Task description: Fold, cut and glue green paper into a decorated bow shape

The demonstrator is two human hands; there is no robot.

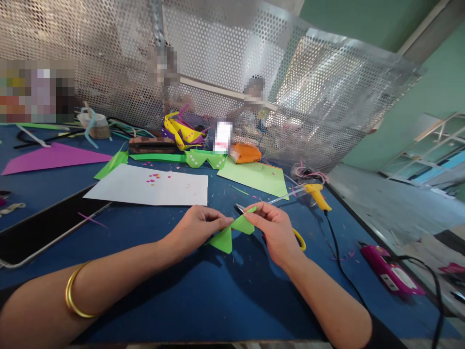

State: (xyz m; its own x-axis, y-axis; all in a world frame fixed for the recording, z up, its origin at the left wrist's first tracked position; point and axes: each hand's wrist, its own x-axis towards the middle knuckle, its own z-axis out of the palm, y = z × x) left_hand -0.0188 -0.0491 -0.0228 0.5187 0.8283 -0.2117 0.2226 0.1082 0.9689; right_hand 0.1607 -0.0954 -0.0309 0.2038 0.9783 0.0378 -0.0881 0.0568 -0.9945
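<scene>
A: What do the two hands hold?

B: The left hand (194,228) and the right hand (274,231) both pinch a folded green paper piece (232,231), matte, with sharp creases that form two joined triangles. It hangs just above the blue felt-like desk (203,291), near its front edge, between the two hands. The left fingertips grip its left corner; the right thumb and forefinger clasp its upper right tip.

A: What lies beside the right hand?

B: Scissors with yellow plastic handles (300,238), partly hidden behind that hand, with metal blades pointing left. Further back rests a yellow glue gun (317,194) with a black cord.

A: And on the rest of the surface?

B: A flat white paper sheet (148,188) speckled with small confetti, a light green paper sheet (256,175), a purple paper triangle (54,157), and a magenta plastic device (390,269) at the right edge. A perforated metal screen (225,63) stands behind the desk. A smooth gold bangle (74,295) circles the left wrist.
</scene>
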